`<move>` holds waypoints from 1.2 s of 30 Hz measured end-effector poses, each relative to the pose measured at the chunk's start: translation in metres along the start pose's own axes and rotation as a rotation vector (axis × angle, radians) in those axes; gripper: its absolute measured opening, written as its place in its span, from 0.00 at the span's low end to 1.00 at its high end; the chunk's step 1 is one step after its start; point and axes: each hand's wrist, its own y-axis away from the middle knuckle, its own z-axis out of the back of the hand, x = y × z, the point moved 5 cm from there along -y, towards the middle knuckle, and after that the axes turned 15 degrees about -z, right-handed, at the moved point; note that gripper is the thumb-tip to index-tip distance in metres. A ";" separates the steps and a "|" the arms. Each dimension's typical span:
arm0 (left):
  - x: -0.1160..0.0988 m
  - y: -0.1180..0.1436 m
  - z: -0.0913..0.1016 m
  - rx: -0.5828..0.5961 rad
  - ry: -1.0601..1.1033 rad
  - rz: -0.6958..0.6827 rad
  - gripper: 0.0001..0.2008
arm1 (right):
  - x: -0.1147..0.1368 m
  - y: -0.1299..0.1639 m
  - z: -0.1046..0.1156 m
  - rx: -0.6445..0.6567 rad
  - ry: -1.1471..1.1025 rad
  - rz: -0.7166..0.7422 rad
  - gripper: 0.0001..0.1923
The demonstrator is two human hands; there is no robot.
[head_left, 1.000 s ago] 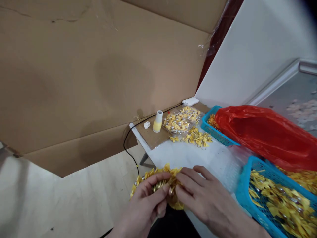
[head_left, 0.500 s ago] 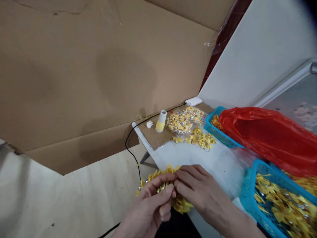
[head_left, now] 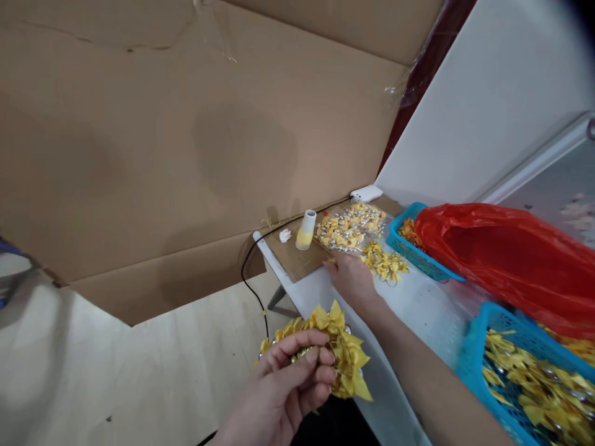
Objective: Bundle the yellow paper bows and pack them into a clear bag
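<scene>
My left hand is closed around a bunch of yellow ribbon flowers, their gold wire stems gathered in the fingers. Petals and a few silver beads fan out beyond the fingertips, just off the table's front edge. Stretched across the white table, my right hand has its fingertips pinched at a single small yellow ribbon flower, mostly hidden by the fingers. Right beside that hand lies a loose pile of yellow ribbon flowers. Behind it is a clear bag of pale yellow flowers with silver beads.
A white and yellow cone and a crumpled white bit stand on cardboard. A black cable runs to a white box. Blue baskets and a red plastic bag are at right. A cardboard wall rises behind.
My right hand has left the bunch and moved forward over the table to the single flower. The left hand still holds the bunch, now more exposed. The view has shifted slightly.
</scene>
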 end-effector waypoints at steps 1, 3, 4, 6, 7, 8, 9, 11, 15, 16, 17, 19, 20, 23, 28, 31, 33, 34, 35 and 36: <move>-0.001 0.001 0.001 -0.005 0.000 -0.005 0.06 | 0.002 -0.001 -0.005 -0.006 0.006 -0.021 0.11; -0.003 0.003 0.004 -0.019 -0.007 -0.029 0.05 | 0.005 0.001 -0.011 -0.012 -0.012 -0.040 0.11; -0.004 0.003 0.006 -0.023 -0.013 -0.038 0.05 | 0.005 0.003 -0.010 -0.015 -0.035 -0.042 0.10; -0.004 0.003 0.009 -0.022 -0.024 -0.038 0.05 | 0.002 0.009 -0.002 -0.025 -0.109 -0.036 0.09; -0.004 0.002 0.010 -0.022 -0.029 -0.033 0.06 | 0.000 0.013 0.004 -0.027 -0.158 -0.028 0.07; -0.004 0.001 0.010 -0.020 -0.035 -0.027 0.06 | -0.003 0.017 0.011 -0.024 -0.216 -0.017 0.06; -0.004 -0.001 0.010 -0.020 -0.041 -0.025 0.06 | -0.006 0.022 0.020 -0.013 -0.280 -0.007 0.06; -0.003 -0.003 0.009 -0.024 -0.050 -0.023 0.06 | -0.013 0.036 0.036 0.038 -0.417 0.002 0.08; 0.000 -0.006 0.003 -0.039 -0.053 -0.001 0.07 | -0.028 0.069 0.061 0.184 -0.665 -0.034 0.13; 0.001 -0.006 0.001 -0.038 -0.054 0.006 0.08 | -0.032 0.077 0.065 0.206 -0.711 -0.042 0.13; 0.002 -0.006 -0.001 -0.036 -0.057 0.011 0.08 | -0.035 0.085 0.069 0.223 -0.761 -0.050 0.13; 0.004 -0.004 -0.006 -0.022 -0.064 0.020 0.07 | -0.043 0.097 0.074 0.266 -0.883 -0.076 0.11; 0.005 -0.003 -0.008 -0.013 -0.069 0.024 0.07 | -0.047 0.103 0.076 0.281 -0.941 -0.090 0.10; 0.011 0.001 -0.020 0.031 -0.094 0.043 0.06 | -0.062 0.118 0.084 0.186 -0.941 -0.097 0.06; 0.027 0.005 -0.042 0.117 -0.136 0.064 0.08 | -0.061 0.154 0.106 -0.195 -0.420 0.268 0.09; 0.039 0.006 -0.054 0.172 -0.146 0.095 0.09 | -0.056 0.175 0.109 -0.272 -0.215 0.491 0.15; 0.046 0.008 -0.061 0.198 -0.159 0.101 0.10 | -0.058 0.183 0.110 -0.341 -0.113 0.525 0.14; 0.050 0.008 -0.064 0.208 -0.166 0.104 0.11 | -0.060 0.185 0.110 -0.367 -0.078 0.521 0.13; 0.054 0.009 -0.067 0.215 -0.171 0.109 0.12 | -0.063 0.187 0.109 -0.381 -0.057 0.515 0.12; 0.058 0.009 -0.069 0.217 -0.177 0.115 0.13 | -0.066 0.188 0.108 -0.376 -0.051 0.506 0.12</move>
